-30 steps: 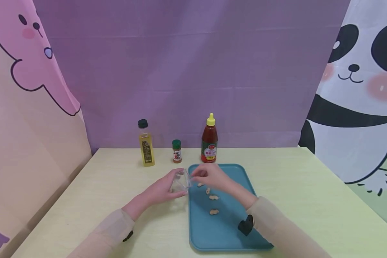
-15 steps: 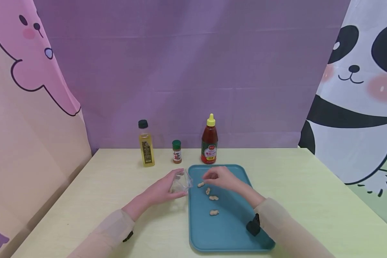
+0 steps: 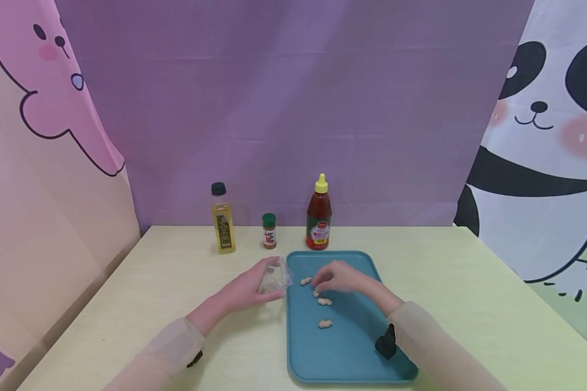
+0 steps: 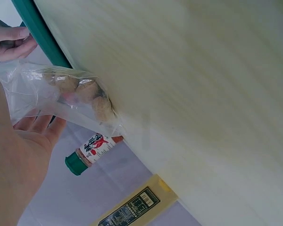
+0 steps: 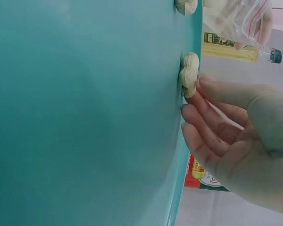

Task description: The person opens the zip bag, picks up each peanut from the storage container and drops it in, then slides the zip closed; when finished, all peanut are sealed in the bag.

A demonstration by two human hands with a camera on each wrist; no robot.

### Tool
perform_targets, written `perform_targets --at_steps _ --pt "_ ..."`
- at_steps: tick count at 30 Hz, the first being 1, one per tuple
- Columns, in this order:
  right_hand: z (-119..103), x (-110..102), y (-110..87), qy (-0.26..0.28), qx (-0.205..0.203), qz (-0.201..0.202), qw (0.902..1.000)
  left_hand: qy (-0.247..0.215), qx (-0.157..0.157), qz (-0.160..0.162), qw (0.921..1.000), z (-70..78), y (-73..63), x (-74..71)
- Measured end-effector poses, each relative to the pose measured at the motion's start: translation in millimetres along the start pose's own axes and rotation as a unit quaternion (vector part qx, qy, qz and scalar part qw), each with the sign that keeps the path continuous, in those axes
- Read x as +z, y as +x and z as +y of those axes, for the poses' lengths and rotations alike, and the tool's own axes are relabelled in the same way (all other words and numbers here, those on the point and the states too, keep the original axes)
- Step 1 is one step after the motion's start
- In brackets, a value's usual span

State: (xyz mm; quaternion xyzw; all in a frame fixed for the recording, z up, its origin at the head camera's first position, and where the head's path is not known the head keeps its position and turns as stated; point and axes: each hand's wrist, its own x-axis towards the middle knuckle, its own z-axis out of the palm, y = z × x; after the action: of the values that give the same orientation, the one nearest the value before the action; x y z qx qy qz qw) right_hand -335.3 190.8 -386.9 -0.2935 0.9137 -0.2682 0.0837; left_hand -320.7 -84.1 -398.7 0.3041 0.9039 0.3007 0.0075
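Note:
My left hand (image 3: pixel 251 286) grips a clear zip bag (image 3: pixel 276 277), its mouth facing the tray. Several peanuts (image 4: pixel 87 91) show through the plastic in the left wrist view. Over the blue tray (image 3: pixel 344 358), my right hand (image 3: pixel 341 276) pinches one end of a peanut (image 5: pixel 189 70) between thumb and fingertips, low against the tray surface. Three other peanuts lie on the tray: one by the left rim (image 3: pixel 305 281), then a middle peanut (image 3: pixel 325 301) and a nearer peanut (image 3: pixel 325 324).
Behind the tray stands a ketchup bottle (image 3: pixel 318 220) with a yellow nozzle. A small green-capped spice jar (image 3: pixel 269 233) and an oil bottle (image 3: pixel 223 222) stand farther left on the pale table (image 3: pixel 215 347). A purple cloth (image 3: pixel 274 108) hangs behind the table.
My right hand has moved from the bag's mouth rightward and down to a peanut on the tray, which its fingers now pinch. The left hand and bag have stayed in place.

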Motion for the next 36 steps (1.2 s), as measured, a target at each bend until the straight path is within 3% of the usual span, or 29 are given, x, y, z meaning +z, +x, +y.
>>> perform_targets --at_steps 13,36 --pt "1.0 0.6 -3.3 -0.002 0.010 -0.017 0.9998 -0.001 -0.004 -0.004 1.0000 1.5 -0.8 0.4" --pt "-0.4 -1.2 -5.4 -0.010 0.025 -0.004 0.9996 -0.005 0.001 -0.005 1.0000 0.1 0.7 1.0"
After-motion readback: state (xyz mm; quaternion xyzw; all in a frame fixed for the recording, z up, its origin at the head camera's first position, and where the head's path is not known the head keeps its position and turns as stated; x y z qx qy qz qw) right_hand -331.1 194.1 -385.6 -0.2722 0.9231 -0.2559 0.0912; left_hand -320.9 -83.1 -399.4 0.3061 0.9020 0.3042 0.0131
